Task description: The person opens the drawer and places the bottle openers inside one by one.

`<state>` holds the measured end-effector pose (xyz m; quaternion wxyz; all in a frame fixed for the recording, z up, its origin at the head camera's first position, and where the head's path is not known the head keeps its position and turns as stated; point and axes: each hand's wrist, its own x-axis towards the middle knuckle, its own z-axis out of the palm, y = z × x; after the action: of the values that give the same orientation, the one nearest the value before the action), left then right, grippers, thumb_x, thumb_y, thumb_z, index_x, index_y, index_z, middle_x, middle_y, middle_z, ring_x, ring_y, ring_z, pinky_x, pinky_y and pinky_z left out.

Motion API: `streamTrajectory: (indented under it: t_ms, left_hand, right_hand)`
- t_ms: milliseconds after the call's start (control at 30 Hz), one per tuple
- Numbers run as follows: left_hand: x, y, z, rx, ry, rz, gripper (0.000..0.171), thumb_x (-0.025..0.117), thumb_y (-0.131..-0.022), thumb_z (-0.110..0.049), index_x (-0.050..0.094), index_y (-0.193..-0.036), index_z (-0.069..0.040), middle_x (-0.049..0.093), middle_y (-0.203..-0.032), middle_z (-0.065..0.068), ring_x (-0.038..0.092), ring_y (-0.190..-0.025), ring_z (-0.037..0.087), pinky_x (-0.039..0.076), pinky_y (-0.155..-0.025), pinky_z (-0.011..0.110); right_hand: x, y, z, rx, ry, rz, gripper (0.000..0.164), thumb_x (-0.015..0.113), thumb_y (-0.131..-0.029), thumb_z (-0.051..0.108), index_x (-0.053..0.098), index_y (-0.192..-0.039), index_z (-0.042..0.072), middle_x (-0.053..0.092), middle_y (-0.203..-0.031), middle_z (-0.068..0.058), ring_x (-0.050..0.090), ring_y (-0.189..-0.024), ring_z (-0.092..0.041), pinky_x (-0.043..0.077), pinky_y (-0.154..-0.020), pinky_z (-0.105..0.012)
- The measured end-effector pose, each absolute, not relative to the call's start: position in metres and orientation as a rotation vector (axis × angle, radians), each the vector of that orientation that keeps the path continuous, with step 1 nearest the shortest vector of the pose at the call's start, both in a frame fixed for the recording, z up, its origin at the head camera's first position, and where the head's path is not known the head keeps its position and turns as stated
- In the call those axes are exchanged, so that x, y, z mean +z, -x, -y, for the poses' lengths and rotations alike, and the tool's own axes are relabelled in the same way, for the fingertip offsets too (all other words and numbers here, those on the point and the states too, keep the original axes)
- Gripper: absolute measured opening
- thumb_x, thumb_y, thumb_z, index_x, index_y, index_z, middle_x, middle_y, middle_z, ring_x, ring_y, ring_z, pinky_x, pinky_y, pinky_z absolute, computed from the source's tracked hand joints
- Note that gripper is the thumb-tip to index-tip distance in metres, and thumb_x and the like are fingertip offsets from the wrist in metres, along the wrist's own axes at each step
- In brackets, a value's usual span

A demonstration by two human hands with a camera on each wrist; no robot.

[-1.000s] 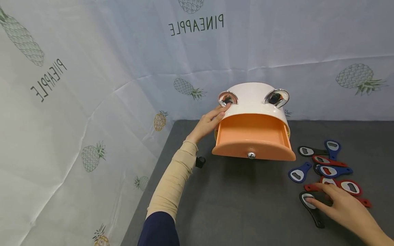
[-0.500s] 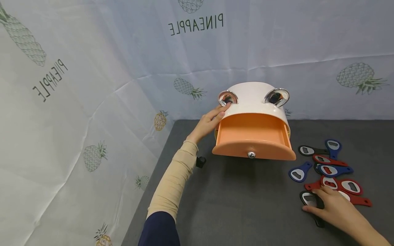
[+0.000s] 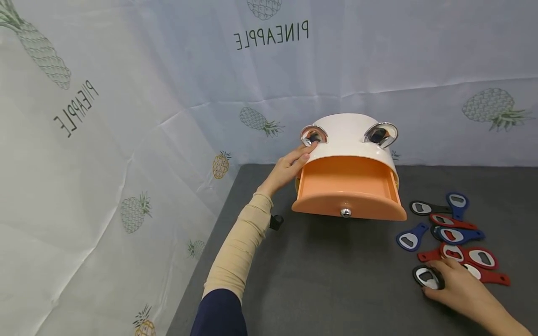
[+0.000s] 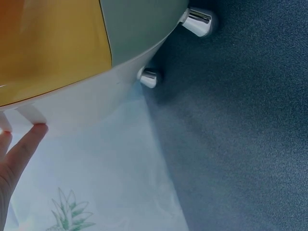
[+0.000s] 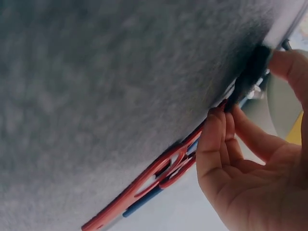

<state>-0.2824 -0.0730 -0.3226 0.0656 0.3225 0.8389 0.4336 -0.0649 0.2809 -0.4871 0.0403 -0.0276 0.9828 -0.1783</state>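
Note:
My right hand [image 3: 462, 291] pinches a black bottle opener [image 3: 425, 277] between thumb and fingers, near the front right of the table. In the right wrist view the opener [image 5: 250, 77] is blurred and dark between the fingertips. My left hand [image 3: 282, 175], fingers extended, rests on the left side of a white frog-like box [image 3: 346, 133] with two chrome-rimmed eyes. The left wrist view shows its fingertips touching the white shell [image 4: 91, 103]. From the box juts a pulled-out orange drawer [image 3: 349, 205] with a silver knob; nothing is visible inside.
Beside the right hand lie overlapping red bottle openers [image 3: 482, 257]. Farther back are more red, blue and black ones, with a single blue opener [image 3: 408, 241] nearer the drawer. A small black object [image 3: 275, 222] sits by the left forearm. Pineapple-print cloth [image 3: 189, 60] hangs behind and left.
My right hand has closed its fingers on the black bottle opener and turned it, so its handle no longer shows toward the front. The left hand keeps its place on the box.

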Motion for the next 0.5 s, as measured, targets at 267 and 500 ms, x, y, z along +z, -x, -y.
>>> streamTrajectory:
  t_ms: [267,500]
  left_hand:
    - [-0.324,0.281,0.074,1.325,-0.980,-2.527,0.043,0.038,-0.102,-0.031,0.034,-0.144,-0.034,0.026,-0.155,-0.006,0.015,-0.145,0.007,0.027,-0.115,0.045]
    - [-0.326,0.284,0.073,1.313,-0.971,-2.543,0.043,0.038,-0.101,-0.035,0.033,-0.144,-0.036,0.025,-0.155,-0.007,0.015,-0.145,0.006,0.027,-0.115,0.046]
  right_hand:
    - [-0.474,0.067,-0.286,-0.605,0.083,-3.108,0.062,0.083,-0.062,0.031,0.061,-0.109,-0.004,0.055,-0.098,-0.026,0.055,-0.078,-0.032,0.047,-0.059,-0.044]
    - [-0.443,0.070,-0.287,-0.736,0.166,-3.240,0.056,0.084,-0.062,0.022,0.063,-0.109,0.000,0.054,-0.099,-0.022,0.052,-0.079,-0.017,0.039,-0.053,-0.024]
